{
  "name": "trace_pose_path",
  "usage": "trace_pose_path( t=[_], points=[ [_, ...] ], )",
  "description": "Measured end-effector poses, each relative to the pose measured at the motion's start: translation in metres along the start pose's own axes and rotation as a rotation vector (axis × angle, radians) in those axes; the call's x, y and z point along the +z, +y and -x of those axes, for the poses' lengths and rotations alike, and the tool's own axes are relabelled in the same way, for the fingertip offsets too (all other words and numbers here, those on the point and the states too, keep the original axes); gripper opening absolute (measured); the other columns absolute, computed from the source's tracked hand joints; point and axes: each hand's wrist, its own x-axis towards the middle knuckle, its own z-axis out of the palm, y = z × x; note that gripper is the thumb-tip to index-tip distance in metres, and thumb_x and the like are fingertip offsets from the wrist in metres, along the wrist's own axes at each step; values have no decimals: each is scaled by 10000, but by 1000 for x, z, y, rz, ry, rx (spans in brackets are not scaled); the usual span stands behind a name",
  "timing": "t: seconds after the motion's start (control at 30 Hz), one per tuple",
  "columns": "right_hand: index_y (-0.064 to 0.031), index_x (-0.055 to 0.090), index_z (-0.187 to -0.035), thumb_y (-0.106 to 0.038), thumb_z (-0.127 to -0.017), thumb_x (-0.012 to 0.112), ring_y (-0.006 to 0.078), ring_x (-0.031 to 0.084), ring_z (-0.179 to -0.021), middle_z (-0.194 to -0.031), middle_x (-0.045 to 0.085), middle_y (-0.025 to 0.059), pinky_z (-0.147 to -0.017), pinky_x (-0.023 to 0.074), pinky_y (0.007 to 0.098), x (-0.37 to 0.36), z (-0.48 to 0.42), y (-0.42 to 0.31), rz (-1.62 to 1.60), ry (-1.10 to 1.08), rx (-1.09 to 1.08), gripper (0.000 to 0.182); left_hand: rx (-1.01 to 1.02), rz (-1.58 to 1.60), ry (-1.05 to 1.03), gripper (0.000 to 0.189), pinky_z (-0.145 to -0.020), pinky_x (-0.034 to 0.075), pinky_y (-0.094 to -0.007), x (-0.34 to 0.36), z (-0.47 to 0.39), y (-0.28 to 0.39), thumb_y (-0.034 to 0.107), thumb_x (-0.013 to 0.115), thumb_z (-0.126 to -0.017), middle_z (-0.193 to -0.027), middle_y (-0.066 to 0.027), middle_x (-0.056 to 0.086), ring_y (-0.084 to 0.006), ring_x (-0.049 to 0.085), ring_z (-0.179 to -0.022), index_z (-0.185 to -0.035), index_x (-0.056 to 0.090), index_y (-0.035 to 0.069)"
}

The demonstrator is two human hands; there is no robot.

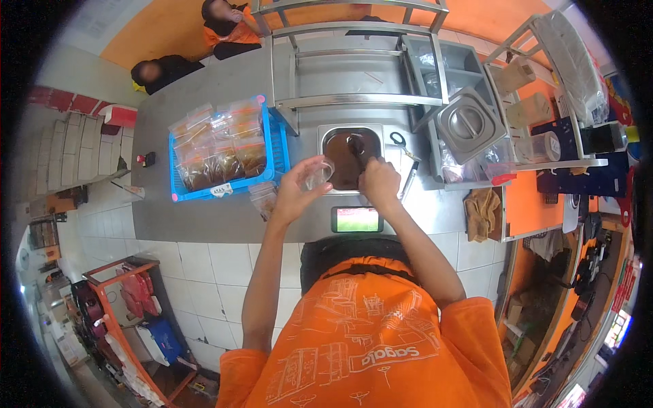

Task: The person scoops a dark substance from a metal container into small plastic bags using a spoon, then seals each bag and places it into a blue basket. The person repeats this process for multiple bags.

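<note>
A stainless steel food pan [377, 133] with brown sauce [336, 153] stands on the steel table in front of me. My left hand [304, 187] holds a small clear plastic cup [319, 174] over the pan's left edge. At the pan's right side my right hand [380, 181] is closed on a dark utensil [358, 148], whose head is in the sauce; its exact kind is hard to tell. Left of the pan, a blue plastic basket [204, 196] carries filled zip bags [219, 148]. Small zip bags [264, 199] lie beside my left wrist.
Scissors [399, 138] and a marker [410, 178] lie right of the pan; a phone [357, 219] lies near the table edge. A steel rack [357, 100] stands behind. A steel lid [469, 125] rests on a grey divided bin [459, 58]. Two people are beyond the table.
</note>
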Motion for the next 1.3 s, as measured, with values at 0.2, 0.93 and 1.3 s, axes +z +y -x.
trace_pose_path(
  t=[0.2, 0.93, 1.3],
  points=[
    [-52, 649, -881, -108, -752, 681, 341, 700, -808, -809, 699, 168, -727, 557, 460, -12, -34, 8, 34, -119, -21, 144, 31, -51, 178, 541, -1064, 391, -362, -9, 8, -18, 155, 816, -767, -1255, -97, 602, -216, 544, -1209, -1234, 569, 34],
    [3, 713, -987, -143, -884, 636, 97, 636, -642, -748, 719, 82, -566, 487, 257, -40, -31, 65, -949, -450, -45, 194, 200, -493, 474, 541, -720, 433, -297, 18, 10, -15, 142, 848, -678, -1064, -23, 648, -163, 559, -878, -1170, 626, 105],
    [33, 696, -995, -95, -896, 650, 79, 614, -659, -791, 710, 69, -576, 478, 232, -81, -10, 73, -1003, -325, -10, 168, 256, -455, 480, 497, -672, 451, -293, 36, -8, -17, 154, 869, -657, -996, -36, 660, -170, 592, -822, -1094, 638, 96]
  ],
)
